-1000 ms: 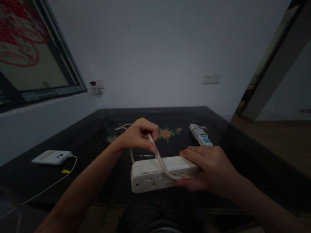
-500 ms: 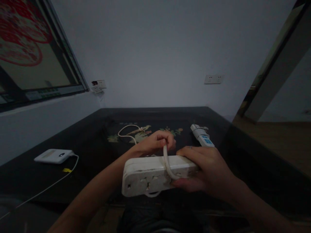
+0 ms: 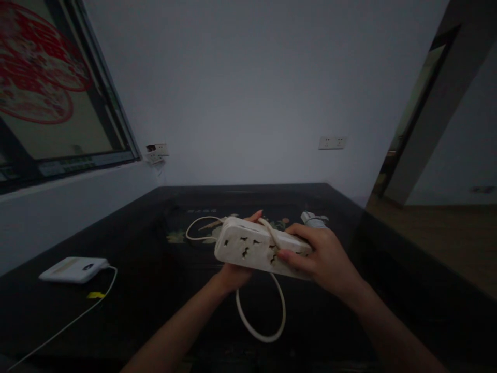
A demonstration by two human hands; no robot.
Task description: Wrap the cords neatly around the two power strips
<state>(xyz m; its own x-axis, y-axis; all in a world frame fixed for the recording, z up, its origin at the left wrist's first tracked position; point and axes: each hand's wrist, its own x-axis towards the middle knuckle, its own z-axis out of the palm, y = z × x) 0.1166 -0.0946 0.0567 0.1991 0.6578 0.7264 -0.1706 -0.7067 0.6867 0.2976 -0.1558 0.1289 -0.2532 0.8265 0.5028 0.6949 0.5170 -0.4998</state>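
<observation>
Now dangling cord (image 3: 266, 339) in a slack loop, so only loosely wound, pinching 1 pass to the strip (image 3: 233, 255) with the right hand (image 3: 320, 251), reaching behind instead of above with the left hand (image 3: 235, 277) (cannot tell its grip), all above the table (image 3: 155, 274).

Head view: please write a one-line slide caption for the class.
Right hand grips a white power strip, left hand behind it, cable looping below, over a dark table.
</observation>
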